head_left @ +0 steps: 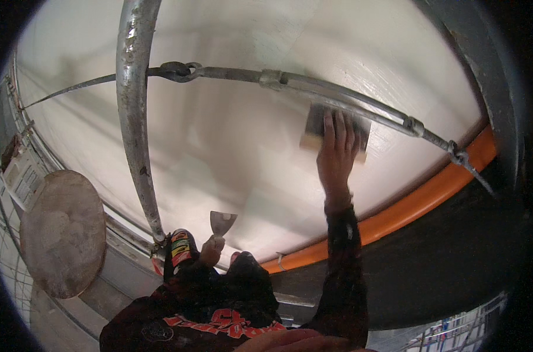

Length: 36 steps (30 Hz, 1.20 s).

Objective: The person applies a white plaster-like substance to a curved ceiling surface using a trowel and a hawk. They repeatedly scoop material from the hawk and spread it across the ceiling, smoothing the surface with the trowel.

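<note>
My right hand (336,161) reaches up, its fingers laid over a wide flat spreader (314,124) with a dark plate and a tan strip along its lower edge. The spreader lies against a large, curved white surface (237,152) marked with paler, greenish patches. Lower down, near my knees, my left hand (211,252) is closed round the handle of a putty knife (223,222). Its flared metal blade points upward, apart from the spreader.
A metal turnbuckle (337,101) crosses in front of the white surface. A grey pipe (132,105) rises left of centre. An orange tube (431,196) edges the surface at lower right. Left stand a round board (64,234) and wire mesh (5,234).
</note>
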Motion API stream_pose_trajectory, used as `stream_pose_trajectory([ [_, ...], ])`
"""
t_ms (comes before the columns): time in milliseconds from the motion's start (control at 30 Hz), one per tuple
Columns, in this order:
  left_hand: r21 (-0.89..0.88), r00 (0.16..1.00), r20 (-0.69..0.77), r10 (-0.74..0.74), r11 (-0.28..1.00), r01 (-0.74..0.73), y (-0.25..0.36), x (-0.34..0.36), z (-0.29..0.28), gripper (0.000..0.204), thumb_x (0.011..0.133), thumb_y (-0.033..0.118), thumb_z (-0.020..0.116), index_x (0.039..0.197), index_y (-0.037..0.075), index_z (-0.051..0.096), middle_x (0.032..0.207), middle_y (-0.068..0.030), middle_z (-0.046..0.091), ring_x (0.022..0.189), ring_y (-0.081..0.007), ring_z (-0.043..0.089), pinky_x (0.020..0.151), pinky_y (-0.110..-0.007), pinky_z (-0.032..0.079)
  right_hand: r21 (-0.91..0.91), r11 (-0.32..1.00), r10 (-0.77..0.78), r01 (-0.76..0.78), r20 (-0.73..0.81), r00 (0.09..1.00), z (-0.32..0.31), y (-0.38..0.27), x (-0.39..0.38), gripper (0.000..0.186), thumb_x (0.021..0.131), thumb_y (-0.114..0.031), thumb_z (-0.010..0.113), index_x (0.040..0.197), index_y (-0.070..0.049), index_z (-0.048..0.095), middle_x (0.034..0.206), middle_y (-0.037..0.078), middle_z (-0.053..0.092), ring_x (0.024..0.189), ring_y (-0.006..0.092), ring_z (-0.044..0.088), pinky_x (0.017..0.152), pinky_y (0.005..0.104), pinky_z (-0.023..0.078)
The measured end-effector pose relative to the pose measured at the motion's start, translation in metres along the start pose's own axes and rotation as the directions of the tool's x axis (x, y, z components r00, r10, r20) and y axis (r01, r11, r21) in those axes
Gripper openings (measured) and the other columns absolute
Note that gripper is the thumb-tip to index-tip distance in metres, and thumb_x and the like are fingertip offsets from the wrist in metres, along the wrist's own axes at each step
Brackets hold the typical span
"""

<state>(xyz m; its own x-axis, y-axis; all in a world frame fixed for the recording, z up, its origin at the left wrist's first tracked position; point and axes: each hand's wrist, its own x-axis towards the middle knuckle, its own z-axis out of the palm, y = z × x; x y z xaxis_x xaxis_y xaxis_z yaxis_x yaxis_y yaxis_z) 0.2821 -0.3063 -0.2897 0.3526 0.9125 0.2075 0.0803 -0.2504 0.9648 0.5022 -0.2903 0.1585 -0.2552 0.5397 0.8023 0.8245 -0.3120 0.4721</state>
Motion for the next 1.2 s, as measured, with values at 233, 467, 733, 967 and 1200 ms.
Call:
stream_pose_trajectory([
  [233,-0.066,0.995,-0.027,-0.093,0.994,0.091,0.010,0.004,-0.021,0.022,0.095,0.023,0.054,0.095,0.002,0.058,0.083,-0.0208,0.061,0.080,-0.0404,0.061,0.065,-0.048,0.047,-0.292,0.953,-0.153,0.081,-0.234,0.960,0.042,0.024,0.174,0.053,0.093,-0.029,0.052,0.143,-0.018,0.038,0.145,0.006,0.042,0.132,0.0309,0.041,0.106,0.0629,0.028],
  [467,-0.210,0.986,-0.165,-0.001,0.977,-0.034,-0.022,0.007,-0.012,0.027,0.094,0.028,0.055,0.094,0.001,0.055,0.078,-0.0231,0.062,0.073,-0.0446,0.059,0.062,-0.051,0.044,-0.238,0.971,-0.037,-0.030,-0.274,0.961,0.062,0.024,0.216,0.060,0.089,-0.017,0.050,0.146,-0.021,0.033,0.148,0.001,0.040,0.136,0.0264,0.037,0.108,0.0617,0.025],
  [733,-0.131,0.985,-0.043,-0.167,0.978,0.160,0.022,0.006,-0.036,0.031,0.095,0.028,0.053,0.091,-0.003,0.054,0.078,-0.0244,0.061,0.074,-0.0449,0.059,0.061,-0.049,0.043,-0.017,1.000,-0.016,0.014,-0.069,0.997,0.116,-0.065,0.070,0.046,0.095,-0.015,0.043,0.140,-0.007,0.042,0.139,0.011,0.048,0.129,0.0336,0.043,0.104,0.0602,0.031],
  [967,-0.104,0.985,-0.168,-0.048,0.994,0.031,0.008,0.004,-0.033,0.029,0.096,0.029,0.052,0.092,0.000,0.058,0.081,-0.0230,0.062,0.078,-0.0421,0.061,0.064,-0.048,0.045,-0.253,0.950,-0.137,0.180,0.178,0.974,0.074,-0.081,0.018,0.052,0.094,-0.020,0.045,0.143,-0.007,0.038,0.145,0.016,0.039,0.136,0.0364,0.033,0.109,0.0642,0.022],
  [1200,-0.022,0.984,-0.019,-0.179,0.984,0.179,0.031,0.012,-0.044,0.027,0.095,0.027,0.053,0.096,0.001,0.057,0.084,-0.0227,0.063,0.081,-0.0434,0.060,0.067,-0.049,0.045,-0.429,0.890,-0.312,0.155,-0.326,0.892,0.047,0.039,0.217,0.052,0.090,-0.017,0.048,0.139,-0.002,0.041,0.145,0.016,0.039,0.133,0.0383,0.035,0.108,0.0572,0.028],
])
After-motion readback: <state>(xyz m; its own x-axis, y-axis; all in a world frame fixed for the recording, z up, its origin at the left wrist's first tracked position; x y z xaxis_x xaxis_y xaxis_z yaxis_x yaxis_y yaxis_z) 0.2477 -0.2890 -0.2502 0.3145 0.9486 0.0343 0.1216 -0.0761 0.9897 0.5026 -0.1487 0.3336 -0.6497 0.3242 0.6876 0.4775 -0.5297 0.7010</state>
